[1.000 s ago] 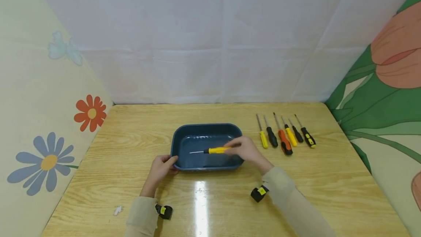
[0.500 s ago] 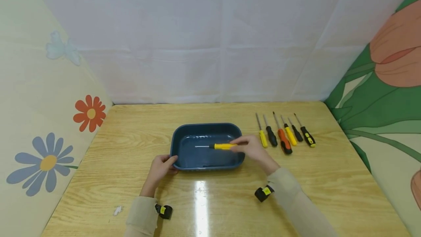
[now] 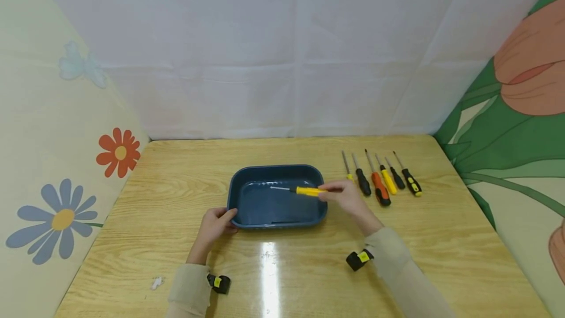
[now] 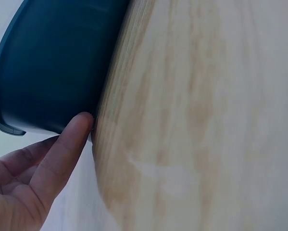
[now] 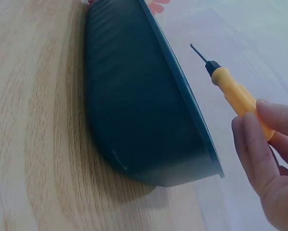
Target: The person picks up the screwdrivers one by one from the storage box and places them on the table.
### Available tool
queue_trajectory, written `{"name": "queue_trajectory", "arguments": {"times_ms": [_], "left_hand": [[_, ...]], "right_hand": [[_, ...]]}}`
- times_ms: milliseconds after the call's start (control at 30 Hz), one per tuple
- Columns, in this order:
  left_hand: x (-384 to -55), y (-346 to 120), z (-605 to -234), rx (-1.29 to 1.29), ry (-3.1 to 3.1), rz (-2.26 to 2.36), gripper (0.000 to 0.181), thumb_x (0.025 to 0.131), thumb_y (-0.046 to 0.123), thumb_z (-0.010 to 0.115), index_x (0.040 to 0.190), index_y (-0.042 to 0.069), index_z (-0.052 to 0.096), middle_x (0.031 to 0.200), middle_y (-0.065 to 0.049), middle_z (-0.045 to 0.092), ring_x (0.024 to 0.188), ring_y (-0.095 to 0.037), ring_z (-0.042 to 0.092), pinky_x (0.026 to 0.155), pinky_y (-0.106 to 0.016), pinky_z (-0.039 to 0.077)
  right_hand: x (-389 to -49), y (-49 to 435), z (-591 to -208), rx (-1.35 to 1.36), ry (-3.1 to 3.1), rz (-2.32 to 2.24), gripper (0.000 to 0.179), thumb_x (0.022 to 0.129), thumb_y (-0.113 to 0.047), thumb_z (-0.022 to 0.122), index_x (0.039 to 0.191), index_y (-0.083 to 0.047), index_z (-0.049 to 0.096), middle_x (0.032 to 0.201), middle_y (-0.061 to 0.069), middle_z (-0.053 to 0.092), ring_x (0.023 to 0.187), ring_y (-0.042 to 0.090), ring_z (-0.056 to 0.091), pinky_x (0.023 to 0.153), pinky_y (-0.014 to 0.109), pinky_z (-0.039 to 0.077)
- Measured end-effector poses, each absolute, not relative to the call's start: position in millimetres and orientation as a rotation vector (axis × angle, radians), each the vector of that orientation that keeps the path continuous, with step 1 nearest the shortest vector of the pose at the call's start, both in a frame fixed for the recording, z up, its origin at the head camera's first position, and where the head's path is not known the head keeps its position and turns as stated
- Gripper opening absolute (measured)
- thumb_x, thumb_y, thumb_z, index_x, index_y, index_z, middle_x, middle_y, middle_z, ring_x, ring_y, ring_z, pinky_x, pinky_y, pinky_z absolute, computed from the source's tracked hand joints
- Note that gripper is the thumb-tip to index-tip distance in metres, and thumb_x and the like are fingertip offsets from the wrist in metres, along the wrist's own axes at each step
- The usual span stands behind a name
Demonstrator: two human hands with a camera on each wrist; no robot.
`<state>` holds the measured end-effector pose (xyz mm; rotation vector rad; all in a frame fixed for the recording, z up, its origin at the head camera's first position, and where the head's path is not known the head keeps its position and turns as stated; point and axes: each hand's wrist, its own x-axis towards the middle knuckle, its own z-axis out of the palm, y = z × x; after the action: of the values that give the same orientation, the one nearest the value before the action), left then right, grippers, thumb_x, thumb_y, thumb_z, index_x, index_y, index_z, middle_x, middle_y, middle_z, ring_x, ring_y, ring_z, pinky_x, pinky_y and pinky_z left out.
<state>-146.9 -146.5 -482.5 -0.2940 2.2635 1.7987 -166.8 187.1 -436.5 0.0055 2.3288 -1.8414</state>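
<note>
My right hand pinches the end of a yellow screwdriver handle between thumb and fingers. Its thin shaft points left, above the rim of a dark blue rectangular tray. In the right wrist view the screwdriver shows clear of the tray's outer wall. At the tray's near left corner, my left hand grips the rim with the thumb on top. From the left wrist, fingers of that hand are seen against the tray's outside, low near the tabletop.
To the right of the tray, several screwdrivers lie in a row on the wooden table, among them an orange and black one and a black and yellow one. A small white mark is at the front left. White cloth hangs behind.
My right hand has drawn the yellow screwdriver right and slightly toward the back, over the tray's right side, now overlapping the leftmost screwdriver in the row. The left hand stays on the tray corner.
</note>
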Motion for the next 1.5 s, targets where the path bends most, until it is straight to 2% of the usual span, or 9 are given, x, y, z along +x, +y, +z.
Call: {"name": "queue_trajectory", "arguments": {"times_ms": [167, 233, 300, 500, 700, 933, 1133, 1300, 1500], "left_hand": [[-147, -148, -485, -0.287, 2.277, 1.788, 0.033, 0.089, 0.013, 0.056, 0.105, -0.015, 0.058, 0.073, -0.018, 0.065, 0.058, -0.021, 0.063, 0.056, -0.033, 0.056], [-147, -147, -484, -0.295, 2.277, 1.788, 0.033, 0.089, 0.013, 0.056, 0.105, -0.015, 0.058, 0.073, -0.018, 0.065, 0.058, -0.022, 0.063, 0.056, -0.034, 0.056], [-146, -147, -482, -0.291, 2.262, 1.8, 0.033, 0.089, 0.012, 0.056, 0.105, -0.017, 0.058, 0.073, -0.019, 0.064, 0.058, -0.023, 0.063, 0.056, -0.035, 0.056], [-141, -142, -461, -0.285, 2.247, 1.799, 0.03, 0.089, 0.008, 0.054, 0.104, -0.019, 0.057, 0.073, -0.022, 0.064, 0.058, -0.024, 0.064, 0.057, -0.035, 0.056], [-145, -145, -473, -0.306, 2.228, 1.811, 0.033, 0.089, 0.011, 0.056, 0.106, -0.017, 0.057, 0.074, -0.021, 0.064, 0.057, -0.022, 0.063, 0.056, -0.034, 0.056], [-148, -148, -486, -0.306, 2.26, 1.801, 0.034, 0.089, 0.013, 0.056, 0.106, -0.017, 0.058, 0.072, -0.019, 0.065, 0.055, -0.019, 0.063, 0.054, -0.032, 0.056], [-147, -147, -484, -0.31, 2.278, 1.771, 0.033, 0.088, 0.013, 0.055, 0.105, -0.015, 0.059, 0.072, -0.017, 0.065, 0.056, -0.018, 0.063, 0.055, -0.03, 0.056], [-147, -147, -485, -0.307, 2.284, 1.753, 0.033, 0.088, 0.014, 0.055, 0.105, -0.014, 0.059, 0.073, -0.016, 0.065, 0.058, -0.018, 0.063, 0.056, -0.031, 0.056], [-146, -148, -485, -0.302, 2.268, 1.794, 0.034, 0.088, 0.013, 0.055, 0.105, -0.016, 0.057, 0.073, -0.018, 0.065, 0.057, -0.02, 0.063, 0.054, -0.031, 0.056]], "right_hand": [[-165, 191, -438, 0.115, 2.297, -1.902, 0.029, 0.077, 0.0, 0.069, 0.103, 0.011, 0.063, 0.102, 0.022, 0.062, 0.077, 0.016, 0.064, 0.08, 0.045, 0.052], [-165, 193, -438, 0.124, 2.295, -1.921, 0.03, 0.077, 0.0, 0.069, 0.104, 0.011, 0.062, 0.104, 0.022, 0.062, 0.077, 0.016, 0.064, 0.078, 0.041, 0.053], [-165, 195, -440, 0.122, 2.295, -1.943, 0.03, 0.077, 0.001, 0.069, 0.104, 0.012, 0.062, 0.103, 0.022, 0.062, 0.076, 0.015, 0.064, 0.075, 0.038, 0.054], [-165, 201, -443, 0.131, 2.283, -2.017, 0.032, 0.077, 0.004, 0.068, 0.105, 0.016, 0.059, 0.096, 0.019, 0.065, 0.075, 0.013, 0.064, 0.078, 0.043, 0.052], [-164, 205, -445, 0.216, 2.289, -2.049, 0.032, 0.077, 0.004, 0.067, 0.106, 0.015, 0.058, 0.091, 0.013, 0.066, 0.073, 0.009, 0.063, 0.072, 0.028, 0.055], [-159, 206, -448, 0.32, 2.293, -2.146, 0.033, 0.077, -0.003, 0.07, 0.104, 0.012, 0.061, 0.084, 0.005, 0.067, 0.073, 0.009, 0.063, 0.071, 0.025, 0.054], [-170, 219, -490, 0.313, 2.222, -2.382, 0.036, 0.073, -0.012, 0.076, 0.103, 0.005, 0.066, 0.09, 0.01, 0.067, 0.077, 0.016, 0.065, 0.068, 0.024, 0.055], [-182, 226, -520, 0.494, 2.258, -2.405, 0.041, 0.069, -0.019, 0.079, 0.103, 0.001, 0.067, 0.094, 0.009, 0.066, 0.081, 0.017, 0.065, 0.07, 0.024, 0.055], [-180, 225, -513, 0.612, 2.2, -2.493, 0.027, 0.069, -0.007, 0.078, 0.094, -0.002, 0.07, 0.089, 0.012, 0.066, 0.08, 0.018, 0.064, 0.067, 0.024, 0.055]]}}
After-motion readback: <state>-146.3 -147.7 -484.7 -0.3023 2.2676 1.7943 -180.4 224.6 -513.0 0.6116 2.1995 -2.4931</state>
